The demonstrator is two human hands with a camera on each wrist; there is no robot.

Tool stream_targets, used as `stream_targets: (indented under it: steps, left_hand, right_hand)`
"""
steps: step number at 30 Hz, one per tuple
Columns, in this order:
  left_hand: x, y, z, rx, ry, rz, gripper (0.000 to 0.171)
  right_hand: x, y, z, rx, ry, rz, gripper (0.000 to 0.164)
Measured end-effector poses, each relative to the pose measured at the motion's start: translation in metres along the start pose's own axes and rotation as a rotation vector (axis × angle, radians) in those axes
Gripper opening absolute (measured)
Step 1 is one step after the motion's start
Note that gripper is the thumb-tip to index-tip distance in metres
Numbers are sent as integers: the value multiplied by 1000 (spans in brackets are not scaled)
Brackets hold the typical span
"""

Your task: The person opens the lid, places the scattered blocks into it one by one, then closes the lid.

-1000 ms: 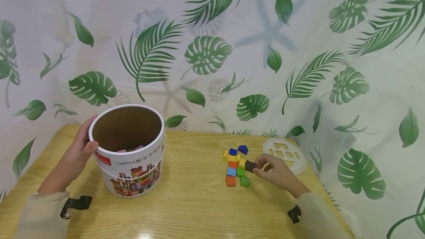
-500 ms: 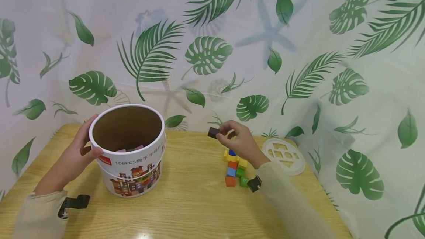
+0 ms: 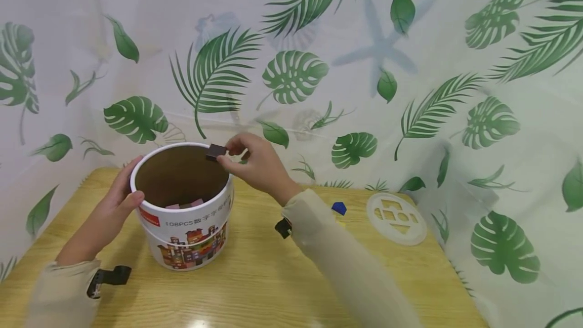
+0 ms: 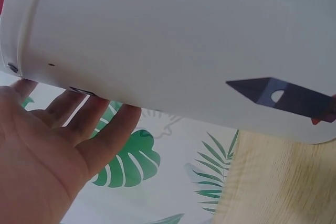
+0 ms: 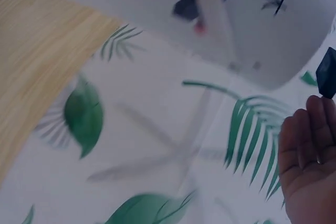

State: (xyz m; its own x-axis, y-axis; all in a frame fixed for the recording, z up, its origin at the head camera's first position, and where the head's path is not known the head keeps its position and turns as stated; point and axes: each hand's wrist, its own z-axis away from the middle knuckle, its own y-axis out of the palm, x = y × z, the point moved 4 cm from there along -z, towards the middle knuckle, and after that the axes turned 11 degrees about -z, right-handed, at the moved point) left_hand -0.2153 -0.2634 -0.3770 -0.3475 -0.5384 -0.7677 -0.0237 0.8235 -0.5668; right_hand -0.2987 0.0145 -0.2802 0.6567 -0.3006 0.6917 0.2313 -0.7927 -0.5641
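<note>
A white toy-block bucket (image 3: 157, 227) with a printed picture of blocks stands upright at the left of the table. My left hand (image 3: 107, 216) holds it by its left side, thumb at the rim. From the left wrist view, the fingers of that hand (image 4: 47, 150) lie along the bucket's white wall. Over the right part of the bucket's rim, my right hand (image 3: 259, 166) pinches a dark brown block (image 3: 216, 152) between thumb and fingertips. In the right wrist view the block (image 5: 326, 74) shows dark at the fingertips. Pinkish blocks (image 3: 193, 203) lie deep inside the bucket.
A blue block (image 3: 339, 208) lies on the wooden table (image 3: 255, 267), right of centre. My right sleeve (image 3: 337, 252) hides most of the other coloured blocks. Farther right lies a white lid with shaped cut-outs (image 3: 374, 216). A leaf-patterned sheet (image 3: 291, 156) rises behind the table.
My right hand has lifted the dark brown block from beside the coloured blocks and carried it left to the bucket's rim. The left hand stays on the bucket. The head view has shifted slightly.
</note>
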Motion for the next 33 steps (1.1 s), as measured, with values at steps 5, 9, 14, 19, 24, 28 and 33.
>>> stream_targets:
  steps: [5,9,14,19,24,28,33]
  left_hand:
    - [0,2,-2,-2,4,4,69]
    - [0,1,-3,2,-7,1,69]
    - [-1,-2,-5,12,19,35,68]
    - [-1,-4,-5,20,14,57,68]
    - [1,-2,-3,32,3,79,68]
    - [3,1,-2,38,-16,82,68]
    - [2,4,-2,47,-37,91,70]
  right_hand:
    - [18,37,-20,114,58,136,22]
    - [21,63,-27,188,137,225,25]
    - [23,75,-28,244,225,341,28]
    - [24,79,-30,335,255,418,30]
    - [23,82,-29,385,263,417,29]
    - [23,83,-27,398,251,419,27]
    - [21,82,-25,383,238,415,16]
